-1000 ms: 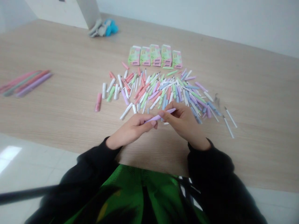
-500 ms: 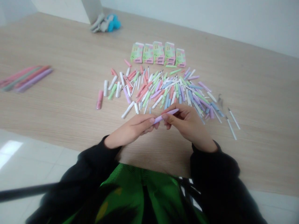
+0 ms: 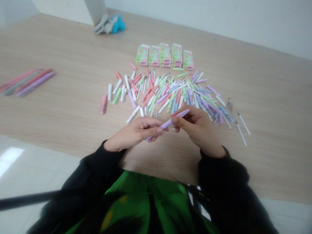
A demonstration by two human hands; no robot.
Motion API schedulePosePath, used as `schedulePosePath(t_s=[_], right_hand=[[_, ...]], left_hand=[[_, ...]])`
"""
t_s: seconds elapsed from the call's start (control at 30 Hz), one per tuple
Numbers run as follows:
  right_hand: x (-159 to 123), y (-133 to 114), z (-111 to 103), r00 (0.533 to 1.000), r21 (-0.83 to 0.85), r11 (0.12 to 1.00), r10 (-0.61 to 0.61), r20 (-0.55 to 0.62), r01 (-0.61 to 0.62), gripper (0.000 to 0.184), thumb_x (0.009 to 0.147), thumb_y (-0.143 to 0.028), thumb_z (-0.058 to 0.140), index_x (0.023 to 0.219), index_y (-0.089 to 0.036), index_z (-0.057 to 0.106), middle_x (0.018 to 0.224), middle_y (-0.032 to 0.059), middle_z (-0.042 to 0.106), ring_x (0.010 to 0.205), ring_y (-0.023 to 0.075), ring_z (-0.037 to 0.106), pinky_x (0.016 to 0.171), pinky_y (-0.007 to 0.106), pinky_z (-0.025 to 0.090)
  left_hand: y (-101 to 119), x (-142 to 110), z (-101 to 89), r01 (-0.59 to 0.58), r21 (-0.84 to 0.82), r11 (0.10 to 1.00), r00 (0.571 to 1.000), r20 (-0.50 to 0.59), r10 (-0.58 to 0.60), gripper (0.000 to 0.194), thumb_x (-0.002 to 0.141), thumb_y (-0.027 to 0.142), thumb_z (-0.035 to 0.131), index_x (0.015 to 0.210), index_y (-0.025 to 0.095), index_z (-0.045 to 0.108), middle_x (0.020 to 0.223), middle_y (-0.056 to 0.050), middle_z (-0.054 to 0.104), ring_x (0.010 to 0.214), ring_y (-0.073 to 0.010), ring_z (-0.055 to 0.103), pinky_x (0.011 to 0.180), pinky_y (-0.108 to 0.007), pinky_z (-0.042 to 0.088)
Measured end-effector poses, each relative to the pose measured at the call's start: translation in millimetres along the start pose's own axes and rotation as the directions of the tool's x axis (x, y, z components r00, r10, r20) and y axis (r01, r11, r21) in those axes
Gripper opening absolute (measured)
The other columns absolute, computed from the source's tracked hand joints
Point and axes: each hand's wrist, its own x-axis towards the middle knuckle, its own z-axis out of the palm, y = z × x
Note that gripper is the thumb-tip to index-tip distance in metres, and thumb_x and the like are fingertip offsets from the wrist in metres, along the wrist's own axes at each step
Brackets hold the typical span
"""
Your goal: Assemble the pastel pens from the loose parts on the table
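Note:
A lilac pen (image 3: 170,122) lies slanted between both my hands, just above the near part of the wooden table (image 3: 60,107). My left hand (image 3: 136,133) is closed round its lower end. My right hand (image 3: 197,126) pinches its upper half with thumb and fingers. Right behind the hands spreads a heap of pen parts (image 3: 168,94) in pink, green, blue, lilac and white, with barrels and caps mixed.
Several small green and pink boxes (image 3: 162,55) stand in a row behind the heap. Assembled pens (image 3: 26,83) lie at the far left. White refills (image 3: 242,128) and a small metal piece (image 3: 229,104) lie at the right. A grey and blue bundle (image 3: 109,24) sits at the back.
Both hands have shifted the lilac pen slightly; its upper end now points a little higher and more to the right. The heap and boxes stay where they were.

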Motion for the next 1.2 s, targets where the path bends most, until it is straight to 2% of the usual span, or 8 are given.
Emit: schedulePosePath(t_s=[0.17,0.3,0.5,0.63,0.7,0.8,1.07,1.2], right_hand=[[-1.1,1.1,1.9,1.0,-0.04,0.999,-0.021,-0.007,0.02,0.032,0.075,-0.048,0.082,0.081,-0.019,0.07,0.065,-0.0027,0.065,0.056,0.0096,0.059,0.053,0.023,0.053],[1.0,3.9,2.0,1.0,-0.026,1.0,-0.005,-0.007,0.005,0.036,0.073,-0.052,0.082,0.081,-0.019,0.069,0.063,-0.0034,0.064,0.055,0.0095,0.059,0.052,0.023,0.053],[1.0,4.2,1.1,1.0,0.001,1.0,-0.016,-0.019,0.016,0.033,0.074,-0.048,0.083,0.082,-0.018,0.07,0.063,-0.0033,0.064,0.053,0.0088,0.058,0.051,0.023,0.052],[0.0,4.6,4.0,0.999,-0.031,0.999,0.009,-0.037,-0.01,0.034,0.072,-0.048,0.084,0.082,-0.018,0.07,0.062,-0.0033,0.064,0.054,0.009,0.058,0.051,0.022,0.052],[0.0,5.2,6.1,0.999,-0.007,1.0,0.018,-0.035,-0.019,0.036,0.072,-0.05,0.084,0.082,-0.018,0.07,0.062,-0.0035,0.063,0.054,0.009,0.058,0.05,0.022,0.052],[0.2,7.0,9.6,0.999,0.028,0.999,0.034,-0.025,-0.033,0.036,0.072,-0.05,0.084,0.08,-0.018,0.07,0.06,-0.004,0.063,0.052,0.0089,0.057,0.05,0.023,0.052],[1.1,15.2,15.6,0.998,0.034,0.999,0.021,-0.055,-0.019,0.033,0.074,-0.048,0.083,0.072,-0.019,0.068,0.058,-0.0035,0.061,0.05,0.0089,0.054,0.048,0.022,0.048],[0.7,12.4,14.1,1.0,-0.018,1.0,-0.02,0.02,0.021,0.032,0.078,-0.049,0.08,0.087,-0.02,0.069,0.065,-0.0019,0.064,0.056,0.0112,0.058,0.053,0.024,0.049]], left_hand=[[0.5,1.3,4.5,0.092,-0.103,0.99,0.996,0.029,-0.09,0.024,0.099,0.041,0.052,0.1,0.018,0.054,0.069,0.003,0.056,0.047,-0.0063,0.036,0.042,-0.02,0.025],[-5.0,0.9,2.7,0.118,-0.216,0.969,0.993,0.055,-0.109,0.045,0.103,0.046,0.036,0.089,0.013,0.063,0.055,0.003,0.044,0.044,-0.008,0.032,0.042,-0.023,0.023],[-3.6,-0.6,-1.2,0.006,-0.247,0.969,0.995,-0.095,-0.031,0.023,0.09,0.034,0.069,0.096,0.012,0.066,0.058,0.006,0.042,0.045,-0.004,0.029,0.043,-0.02,0.019],[-5.0,1.4,-0.5,0.041,-0.37,0.928,0.993,-0.09,-0.079,0.035,0.096,0.048,0.054,0.093,0.014,0.061,0.054,0.007,0.042,0.04,-0.004,0.019,0.039,-0.02,0.011],[-7.2,2.1,-0.6,0.042,-0.36,0.932,0.99,-0.107,-0.086,0.035,0.099,0.047,0.05,0.088,0.015,0.06,0.049,0.007,0.038,0.039,-0.0049,0.018,0.039,-0.021,0.011],[-9.2,1.7,-0.9,-0.008,-0.289,0.957,0.987,-0.156,-0.039,0.025,0.095,0.037,0.06,0.086,0.014,0.062,0.051,0.007,0.037,0.043,-0.0055,0.025,0.043,-0.021,0.015],[-8.0,0.0,2.0,-0.038,-0.176,0.984,0.996,-0.091,0.022,0.033,0.099,0.041,0.054,0.111,0.013,0.067,0.057,0.007,0.037,0.051,-0.0082,0.029,0.049,-0.024,0.021],[-5.0,-8.0,-6.8,-0.031,-0.087,0.996,0.99,-0.142,0.019,0.033,0.097,0.044,0.055,0.101,0.014,0.068,0.057,0.007,0.039,0.051,-0.0079,0.029,0.05,-0.023,0.022]])
